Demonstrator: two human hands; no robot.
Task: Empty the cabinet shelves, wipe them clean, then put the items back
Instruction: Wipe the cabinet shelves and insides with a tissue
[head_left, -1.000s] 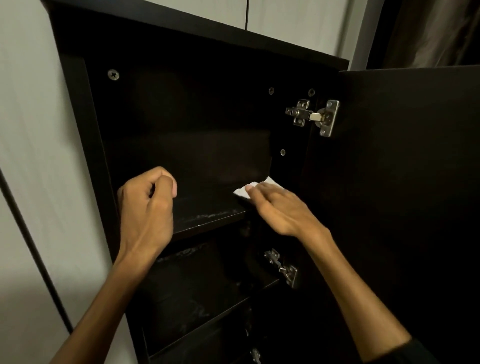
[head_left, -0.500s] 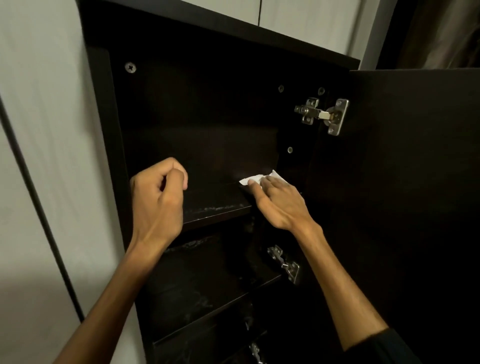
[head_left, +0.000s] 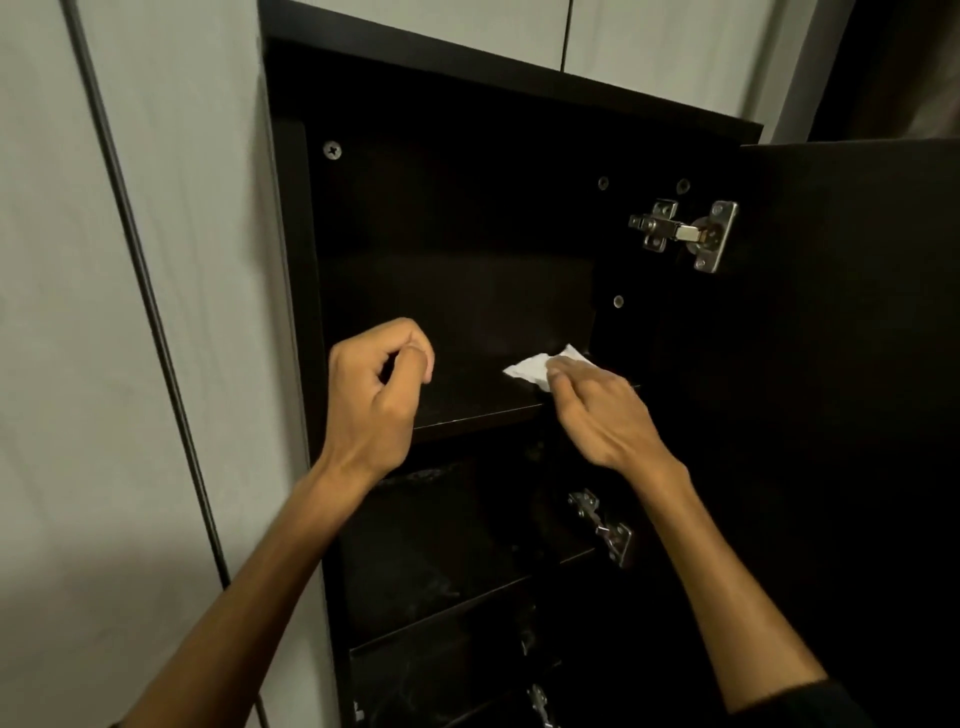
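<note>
cabinet: dark, tall, its door swung open to the right; no stored items show on the shelves in view.
shelf in hand: top shelf, whose front edge runs between the two hands.
wipe: small white crumpled piece lying on the shelf toward the right rear corner, near the side wall.
right hand: fingers laid fairly straight over the wipe, pressing it down on the board rather than curled round it — the tips cover its near edge.
left hand: held in front of the shelf's left end, fingers loosely curled with thumb near forefinger, gripping nothing visible; whether it touches the cabinet frame cannot be told.
lower shelves: pale smears or dust streaks show on them, so they look not yet wiped.
stage: judged as mid-wipe on the top shelf, with putting items back some way off.
doing it well: keep the palm flat and pressure even, draw the wipe from the back corner toward the front edge in overlapping passes — so dust comes out rather than packing into the corner — and refold it once soiled.
risk: the upper hinge juts close above the wrist's path.
</note>
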